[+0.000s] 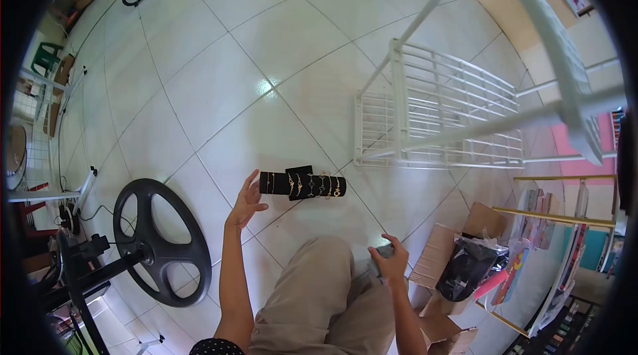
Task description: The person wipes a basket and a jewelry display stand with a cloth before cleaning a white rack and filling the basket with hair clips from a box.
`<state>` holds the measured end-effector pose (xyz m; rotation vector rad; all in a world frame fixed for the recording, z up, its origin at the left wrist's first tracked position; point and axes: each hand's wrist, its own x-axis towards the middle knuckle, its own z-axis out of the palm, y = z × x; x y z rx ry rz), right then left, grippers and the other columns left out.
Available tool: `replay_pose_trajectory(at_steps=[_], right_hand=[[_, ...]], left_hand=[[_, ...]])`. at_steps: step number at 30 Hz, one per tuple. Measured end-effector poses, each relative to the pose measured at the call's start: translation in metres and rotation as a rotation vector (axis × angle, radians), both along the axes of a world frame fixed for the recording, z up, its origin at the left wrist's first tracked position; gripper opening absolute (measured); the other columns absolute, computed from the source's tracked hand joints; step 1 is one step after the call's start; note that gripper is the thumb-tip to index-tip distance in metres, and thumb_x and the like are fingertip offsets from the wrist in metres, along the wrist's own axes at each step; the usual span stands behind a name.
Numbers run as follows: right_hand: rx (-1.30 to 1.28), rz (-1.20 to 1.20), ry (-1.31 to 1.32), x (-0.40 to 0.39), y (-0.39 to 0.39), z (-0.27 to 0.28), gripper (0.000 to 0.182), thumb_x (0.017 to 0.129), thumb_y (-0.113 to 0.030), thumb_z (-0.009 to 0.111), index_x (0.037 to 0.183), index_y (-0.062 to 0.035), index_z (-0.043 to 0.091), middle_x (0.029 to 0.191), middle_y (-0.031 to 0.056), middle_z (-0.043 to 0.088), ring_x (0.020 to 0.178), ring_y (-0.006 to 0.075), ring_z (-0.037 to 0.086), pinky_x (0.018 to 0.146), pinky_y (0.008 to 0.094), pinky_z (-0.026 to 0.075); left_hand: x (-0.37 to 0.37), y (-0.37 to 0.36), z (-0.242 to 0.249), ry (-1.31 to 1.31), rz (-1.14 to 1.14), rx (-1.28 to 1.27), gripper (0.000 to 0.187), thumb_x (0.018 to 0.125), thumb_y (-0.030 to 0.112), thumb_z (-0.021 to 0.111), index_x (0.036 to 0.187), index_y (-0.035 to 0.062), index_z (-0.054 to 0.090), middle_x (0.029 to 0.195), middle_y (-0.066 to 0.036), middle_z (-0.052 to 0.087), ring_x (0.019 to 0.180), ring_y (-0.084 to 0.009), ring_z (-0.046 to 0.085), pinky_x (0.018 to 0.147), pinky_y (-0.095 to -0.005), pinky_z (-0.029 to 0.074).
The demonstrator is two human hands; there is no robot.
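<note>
A black padded bracelet display roll [328, 186] carries several gold and silver-coloured bracelets, and a square black stand shows behind it. At the roll's left end is my left hand [246, 203], its fingers spread and thumb apart, with fingertips right at the edge. My right hand [393, 263] is lower down, over my right thigh, fingers closed around a small flat grey object [381, 259]. What that grey object is, I cannot tell. My bent knees lie just below the roll.
White tiled floor [199, 56] stretches ahead. A white wire rack [458, 102] stands to the right, above an open cardboard box [435, 252] holding a black plastic-wrapped item [468, 268]. To the left is a black steering-like wheel [163, 242]. A gold-framed rack [558, 215] is at far right.
</note>
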<state>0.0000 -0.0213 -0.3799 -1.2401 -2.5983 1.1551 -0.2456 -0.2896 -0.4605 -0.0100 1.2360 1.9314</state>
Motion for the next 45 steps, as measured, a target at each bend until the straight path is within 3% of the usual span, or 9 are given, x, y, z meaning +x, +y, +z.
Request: replay_pose_trajectory(at_steps=[5, 8, 15, 18, 26, 35, 38, 41, 45], right_hand=[[0.055, -0.133, -0.073, 0.056, 0.018, 0.048, 0.037, 0.059, -0.027, 0.073, 0.087, -0.0049, 0.061, 0.07, 0.0134, 0.059, 0.065, 0.0245, 0.056, 0.063, 0.0318, 0.044], [0.158, -0.178, -0.044, 0.082, 0.049, 0.089, 0.028, 0.064, -0.025, 0.069, 0.081, -0.0039, 0.062, 0.068, 0.0121, 0.06, 0.06, 0.024, 0.057, 0.061, 0.0311, 0.044], [1.179, -0.179, 0.552, 0.042, 0.149, 0.401, 0.009, 0.068, -0.007, 0.058, 0.073, -0.0002, 0.055, 0.056, 0.0102, 0.047, 0.05, 0.0151, 0.045, 0.049, 0.0299, 0.037], [1.518, -0.088, 0.632, -0.005, 0.179, 0.521, 0.037, 0.069, -0.013, 0.059, 0.105, -0.0073, 0.052, 0.101, 0.0122, 0.054, 0.089, 0.0313, 0.053, 0.072, 0.0336, 0.044], [1.412, -0.109, 0.339, -0.045, 0.236, 0.589, 0.033, 0.067, -0.014, 0.06, 0.1, -0.0107, 0.056, 0.098, 0.0088, 0.057, 0.088, 0.0288, 0.055, 0.074, 0.0357, 0.044], [1.35, 0.112, 0.57, 0.113, 0.089, 0.481, 0.014, 0.069, -0.004, 0.049, 0.079, 0.0036, 0.053, 0.077, 0.0124, 0.052, 0.076, 0.0229, 0.052, 0.068, 0.0295, 0.039], [1.093, 0.06, 0.496, 0.15, 0.054, 0.388, 0.023, 0.062, -0.02, 0.052, 0.075, -0.0017, 0.059, 0.075, 0.0121, 0.056, 0.069, 0.0262, 0.055, 0.064, 0.034, 0.043], [0.741, 0.048, 0.535, 0.149, 0.033, 0.265, 0.026, 0.051, 0.008, 0.052, 0.071, -0.0056, 0.061, 0.077, 0.01, 0.057, 0.067, 0.0225, 0.057, 0.057, 0.0289, 0.045], [0.48, -0.044, 0.377, 0.121, -0.001, 0.124, 0.019, 0.059, 0.0, 0.059, 0.073, -0.0112, 0.062, 0.079, 0.0053, 0.058, 0.063, 0.0193, 0.059, 0.054, 0.0291, 0.047]], left_hand=[[0.017, -0.007, 0.02, 0.119, 0.236, -0.401, 0.084, 0.054, -0.008, 0.063, 0.127, 0.0093, 0.026, 0.131, -0.01, 0.027, 0.121, -0.0255, 0.025, 0.099, -0.0354, 0.023], [0.036, -0.016, -0.022, 0.696, 0.402, -0.685, 0.065, 0.057, -0.005, 0.059, 0.117, 0.0025, 0.036, 0.133, -0.008, 0.02, 0.117, -0.025, 0.031, 0.099, -0.0369, 0.022], [0.074, 0.073, 0.131, 0.821, 0.396, -0.526, 0.073, 0.057, -0.01, 0.053, 0.124, 0.0031, 0.027, 0.102, -0.017, 0.049, 0.101, -0.027, 0.044, 0.092, -0.0346, 0.029], [0.093, 0.099, 0.181, 0.893, 0.306, -0.477, 0.071, 0.059, -0.009, 0.053, 0.124, 0.002, 0.027, 0.101, -0.016, 0.049, 0.099, -0.0262, 0.046, 0.09, -0.0334, 0.031], [0.125, 0.114, 0.22, 1.017, 0.166, -0.374, 0.064, 0.061, -0.004, 0.054, 0.12, -0.0004, 0.031, 0.103, -0.016, 0.049, 0.098, -0.0243, 0.046, 0.088, -0.0312, 0.034], [0.142, 0.094, 0.222, 0.979, 0.134, -0.384, 0.063, 0.063, -0.004, 0.053, 0.122, 0.0007, 0.031, 0.103, -0.017, 0.051, 0.101, -0.0257, 0.046, 0.092, -0.0332, 0.03], [0.146, 0.093, 0.215, 0.912, 0.054, -0.454, 0.06, 0.065, -0.002, 0.054, 0.12, 0.0032, 0.033, 0.104, -0.016, 0.051, 0.103, -0.0253, 0.046, 0.09, -0.0333, 0.032], [0.146, 0.094, 0.192, 0.853, 0.016, -0.479, 0.058, 0.066, -0.002, 0.054, 0.12, 0.0035, 0.034, 0.104, -0.015, 0.052, 0.104, -0.025, 0.046, 0.089, -0.033, 0.033], [0.144, 0.101, 0.181, 0.772, -0.017, -0.508, 0.057, 0.067, -0.002, 0.054, 0.12, 0.0038, 0.034, 0.103, -0.015, 0.052, 0.104, -0.0245, 0.047, 0.088, -0.0326, 0.034]])
